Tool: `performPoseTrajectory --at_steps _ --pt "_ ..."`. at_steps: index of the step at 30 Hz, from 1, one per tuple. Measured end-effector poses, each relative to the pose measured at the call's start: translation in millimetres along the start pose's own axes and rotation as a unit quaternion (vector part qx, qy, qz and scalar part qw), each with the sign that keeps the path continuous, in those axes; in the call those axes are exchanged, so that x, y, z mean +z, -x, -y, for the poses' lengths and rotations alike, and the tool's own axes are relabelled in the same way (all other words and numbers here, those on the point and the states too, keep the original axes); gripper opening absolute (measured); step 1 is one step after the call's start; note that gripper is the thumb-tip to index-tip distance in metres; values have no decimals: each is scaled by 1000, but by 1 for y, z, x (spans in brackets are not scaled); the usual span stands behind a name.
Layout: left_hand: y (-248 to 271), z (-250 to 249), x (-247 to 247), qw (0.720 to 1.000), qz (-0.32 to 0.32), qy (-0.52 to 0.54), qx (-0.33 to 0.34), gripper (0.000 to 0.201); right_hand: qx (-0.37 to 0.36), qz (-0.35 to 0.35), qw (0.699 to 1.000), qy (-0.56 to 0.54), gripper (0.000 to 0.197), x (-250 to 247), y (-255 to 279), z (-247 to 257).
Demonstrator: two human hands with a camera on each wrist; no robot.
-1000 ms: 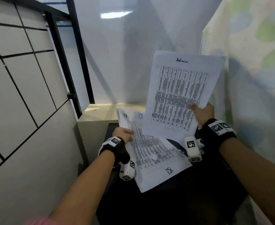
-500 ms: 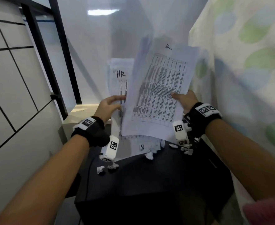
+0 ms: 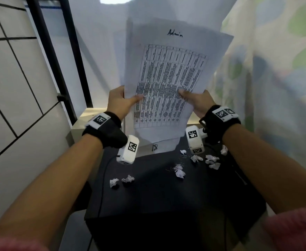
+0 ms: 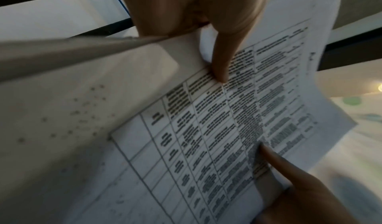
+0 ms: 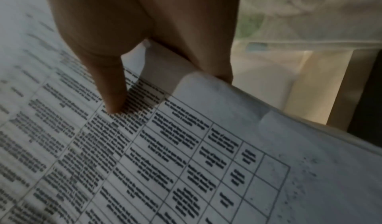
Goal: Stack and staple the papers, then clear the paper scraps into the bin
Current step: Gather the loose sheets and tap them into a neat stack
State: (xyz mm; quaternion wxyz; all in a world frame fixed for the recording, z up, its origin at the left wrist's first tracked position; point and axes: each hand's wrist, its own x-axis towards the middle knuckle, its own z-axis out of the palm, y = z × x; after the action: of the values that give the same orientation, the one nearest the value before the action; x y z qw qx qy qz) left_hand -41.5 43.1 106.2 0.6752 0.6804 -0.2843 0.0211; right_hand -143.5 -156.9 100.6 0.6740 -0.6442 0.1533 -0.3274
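Held upright above the black table [image 3: 166, 196], between both hands: the papers [image 3: 168, 73], top sheet headed "Admin", a lower sheet showing at the bottom edge. Left hand [image 3: 120, 104] pinching the left edge, thumb across the printed face, fingers behind; right hand [image 3: 198, 103] pinching the right edge the same way. Gripped at the two sides, probably to square the sheets into one stack before stapling; edges not yet flush, judging by the offset sheet below. Lifted clear of the paper scraps [image 3: 179, 172], crumpled bits scattered over the table top, none yet cleared. No stapler and no bin in sight.

From the head view: both wrists, the whole stack, the scraps, a patterned curtain [image 3: 275, 69] at right. From the left wrist view, not seen from above: the left thumb [image 4: 221, 59] pressed flat on the table of print, a blank sheet's back fanned apart behind, the other hand's thumb entering from below. From the right wrist view: the right thumb [image 5: 111, 93] on the print, layered sheet edges beside it. Scraps absent from both wrist views.
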Motion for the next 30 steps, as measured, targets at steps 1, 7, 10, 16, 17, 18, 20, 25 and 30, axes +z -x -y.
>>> performPoseTrajectory --at_steps 1,7,10,16,17,18,20,25,30 --pt "0 -2 -2 1000 6 16 -5 40 -4 7 1000 -11 90 1 0 0" --pt "9 13 -10 998 -1 -52 -39 63 9 -5 998 63 63 27 23 -14" --pt "18 23 -11 996 -14 -57 -65 56 13 20 995 94 39 41 35 -27" --pt "16 20 -18 995 -66 -43 -69 37 -13 -11 993 117 25 51 31 -25" --pt "14 16 -19 994 -73 -39 -66 37 -25 -16 992 123 12 52 30 -23" --pt "12 13 -20 995 -72 -37 -60 37 -32 -19 992 122 7 52 31 -21" --pt "13 10 -24 996 -61 -38 -60 40 -36 -13 993 108 8 52 34 -21" --pt "21 17 -37 997 -27 -21 -69 38 -22 3 997 69 31 49 39 -22" --pt "3 12 -41 999 -32 14 -38 46 -54 -35 998 25 64 56 20 -9"
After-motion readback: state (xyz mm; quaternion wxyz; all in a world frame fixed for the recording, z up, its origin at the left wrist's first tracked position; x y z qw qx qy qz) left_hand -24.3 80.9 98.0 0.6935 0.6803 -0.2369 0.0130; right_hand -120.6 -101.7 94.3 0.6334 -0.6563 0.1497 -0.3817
